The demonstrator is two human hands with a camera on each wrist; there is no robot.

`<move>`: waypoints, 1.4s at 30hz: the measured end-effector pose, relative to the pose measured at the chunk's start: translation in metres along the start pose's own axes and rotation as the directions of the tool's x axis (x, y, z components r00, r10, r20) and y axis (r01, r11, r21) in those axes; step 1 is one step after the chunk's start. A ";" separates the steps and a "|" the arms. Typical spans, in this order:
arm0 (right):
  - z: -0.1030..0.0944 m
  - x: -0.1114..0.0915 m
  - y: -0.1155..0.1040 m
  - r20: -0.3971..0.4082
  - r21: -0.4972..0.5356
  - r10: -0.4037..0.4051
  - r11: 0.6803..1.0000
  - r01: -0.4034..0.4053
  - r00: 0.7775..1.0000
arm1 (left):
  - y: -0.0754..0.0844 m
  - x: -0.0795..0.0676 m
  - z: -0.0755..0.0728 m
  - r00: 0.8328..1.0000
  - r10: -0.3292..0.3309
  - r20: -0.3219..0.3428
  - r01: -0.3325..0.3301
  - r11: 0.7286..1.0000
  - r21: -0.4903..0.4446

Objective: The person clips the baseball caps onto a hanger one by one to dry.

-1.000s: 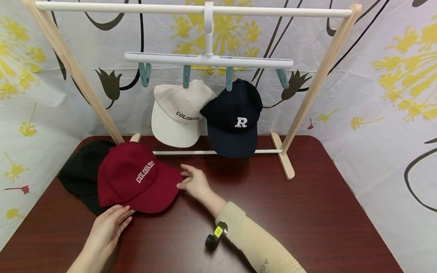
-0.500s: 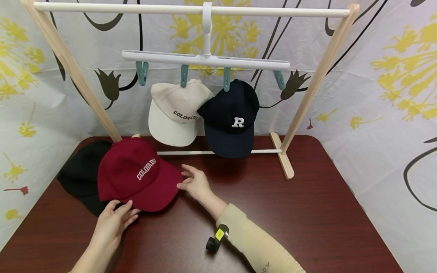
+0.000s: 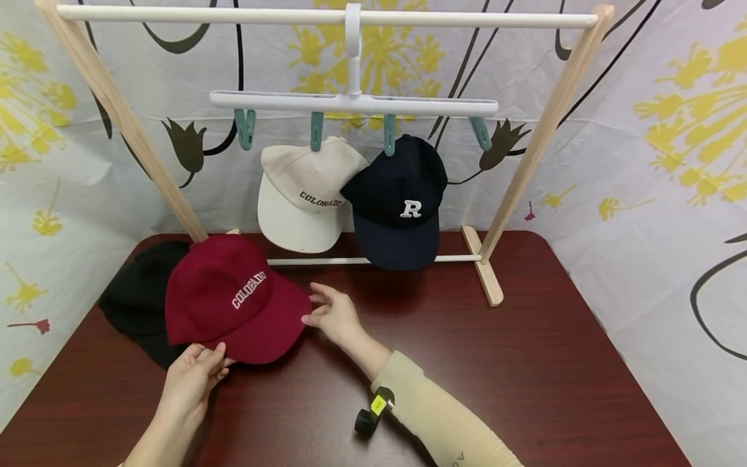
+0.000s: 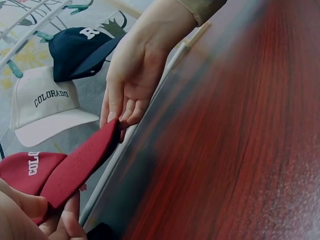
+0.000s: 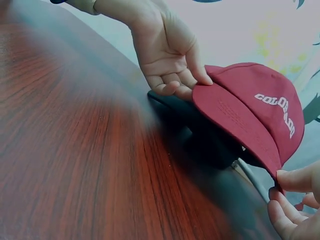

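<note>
A dark red COLORADO baseball cap [image 3: 218, 288] is held by its brim, in front of a black cap [image 3: 142, 298] at the table's left. My left hand [image 3: 189, 383] pinches the near side of the brim, thumb on top and fingers underneath, as the left wrist view shows. At the brim's right side, my right hand [image 3: 335, 318] pinches the edge between thumb and fingers; the right wrist view shows this hand [image 5: 300, 200] up close. The brim [image 4: 80, 167] appears raised off the table, and the red cap partly hides the black one.
A wooden rack with a white top rail [image 3: 262, 15] carries a white hanger [image 3: 356, 102] with several green clips. A white COLORADO cap [image 3: 309, 194] and a navy R cap [image 3: 403, 194] hang from the middle clips. A rack foot [image 3: 487, 279] stands right.
My left hand has moved slightly up and right, and its thumb now lies on the brim. The red cap has risen a little. My right hand stays put.
</note>
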State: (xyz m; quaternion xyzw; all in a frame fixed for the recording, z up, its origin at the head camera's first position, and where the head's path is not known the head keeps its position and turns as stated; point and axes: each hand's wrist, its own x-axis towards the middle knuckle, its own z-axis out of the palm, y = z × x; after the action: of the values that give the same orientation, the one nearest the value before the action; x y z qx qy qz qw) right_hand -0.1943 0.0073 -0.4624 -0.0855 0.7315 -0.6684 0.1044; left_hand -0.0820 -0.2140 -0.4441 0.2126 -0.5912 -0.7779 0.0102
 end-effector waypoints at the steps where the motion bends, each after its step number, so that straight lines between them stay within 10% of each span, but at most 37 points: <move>1: 0.000 0.000 0.000 0.005 0.002 0.002 1.000 -0.002 1.000 | 0.000 0.000 0.000 1.000 0.006 0.001 -0.006 1.000 0.003; 17: -0.013 -0.020 -0.044 0.094 0.013 -0.026 1.000 0.025 0.995 | 0.009 -0.003 -0.003 0.993 0.111 0.029 -0.113 0.992 0.050; 30: -0.009 0.002 -0.015 0.096 0.035 -0.033 0.999 0.030 0.995 | 0.006 -0.008 -0.001 0.975 0.217 0.043 -0.219 0.974 0.065; 42: -0.001 -0.013 -0.062 0.138 -0.062 -0.081 0.994 0.090 0.987 | 0.013 -0.017 -0.007 0.950 0.308 -0.047 -0.308 0.951 0.019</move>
State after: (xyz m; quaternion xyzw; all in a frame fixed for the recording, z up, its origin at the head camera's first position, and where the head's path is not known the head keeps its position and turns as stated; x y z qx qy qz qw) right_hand -0.1827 0.0057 -0.4006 -0.1656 0.7407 -0.6395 0.1221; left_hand -0.0676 -0.2196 -0.4283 0.1368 -0.6211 -0.7580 0.1446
